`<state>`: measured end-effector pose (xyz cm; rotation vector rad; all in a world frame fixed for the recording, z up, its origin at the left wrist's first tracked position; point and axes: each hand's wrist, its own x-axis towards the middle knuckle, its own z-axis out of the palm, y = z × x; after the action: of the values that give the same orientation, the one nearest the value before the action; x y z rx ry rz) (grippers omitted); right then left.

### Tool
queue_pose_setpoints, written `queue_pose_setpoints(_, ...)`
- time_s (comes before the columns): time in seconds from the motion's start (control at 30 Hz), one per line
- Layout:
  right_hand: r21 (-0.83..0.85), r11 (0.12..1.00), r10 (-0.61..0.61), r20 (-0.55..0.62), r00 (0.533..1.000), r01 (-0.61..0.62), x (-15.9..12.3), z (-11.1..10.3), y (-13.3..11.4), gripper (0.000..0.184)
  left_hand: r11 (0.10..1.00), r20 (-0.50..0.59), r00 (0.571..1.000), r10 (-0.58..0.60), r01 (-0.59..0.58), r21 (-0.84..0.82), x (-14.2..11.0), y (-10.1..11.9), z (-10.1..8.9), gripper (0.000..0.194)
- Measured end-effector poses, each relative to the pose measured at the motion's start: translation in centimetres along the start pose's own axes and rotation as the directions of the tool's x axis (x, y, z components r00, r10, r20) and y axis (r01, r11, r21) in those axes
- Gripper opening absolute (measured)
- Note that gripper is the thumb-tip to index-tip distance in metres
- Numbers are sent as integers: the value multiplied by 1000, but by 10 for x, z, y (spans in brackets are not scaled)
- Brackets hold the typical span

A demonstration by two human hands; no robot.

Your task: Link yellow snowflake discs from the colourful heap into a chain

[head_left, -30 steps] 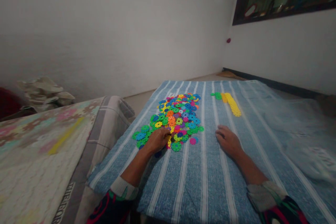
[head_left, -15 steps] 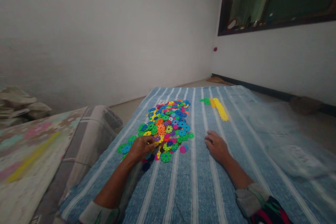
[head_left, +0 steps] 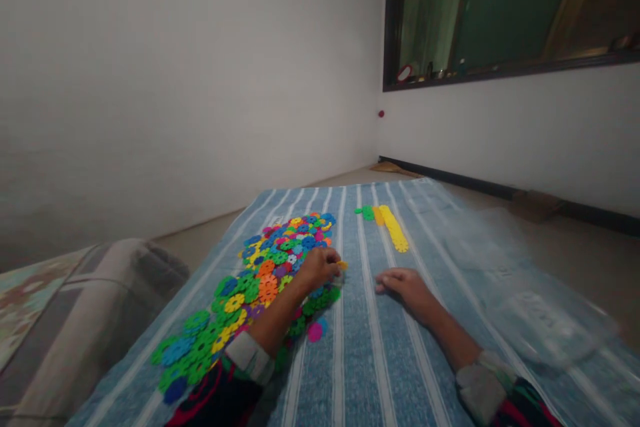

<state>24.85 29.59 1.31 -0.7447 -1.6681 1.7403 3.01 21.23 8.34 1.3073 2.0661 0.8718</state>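
My left hand (head_left: 320, 267) pinches a small yellow flower-shaped disc (head_left: 342, 265) at the right side of a pile of coloured flower-shaped discs (head_left: 267, 287). Part of the pile is hidden under that forearm. My right hand (head_left: 403, 282) rests low over the striped cloth, fingers stretched out to the left and holding nothing that I can see. Beyond it lies a joined row of yellow discs (head_left: 393, 227), with orange pieces (head_left: 379, 215) and green pieces (head_left: 367, 213) at its far left end.
A blue cloth with white stripes (head_left: 350, 373) covers the surface. Clear plastic bags (head_left: 540, 320) lie on its right side. A pink disc (head_left: 315, 331) sits apart at the pile's near edge. To the left is a bundled grey cover (head_left: 125, 307); walls and a window stand behind.
My left hand has moved right across the pile, carrying the yellow disc. My right hand stays by the cloth's middle, its fingers stretched further. The view has turned slightly right.
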Motion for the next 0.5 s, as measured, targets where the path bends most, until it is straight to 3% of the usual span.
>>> queue_pose_setpoints(0.1,23,1000,-14,-61,998,15,-1,-1,0,31,1000,-21,1000,-3,3,-15,50,15,30,5)
queue_pose_setpoints(0.3,-21,999,-34,-39,999,34,-2,4,-4,26,999,-144,989,-32,34,7,144,30,83,12)
queue_pose_setpoints(0.5,-58,996,-63,-48,997,60,1,6,-6,26,997,-185,980,-71,76,16,196,35,107,16)
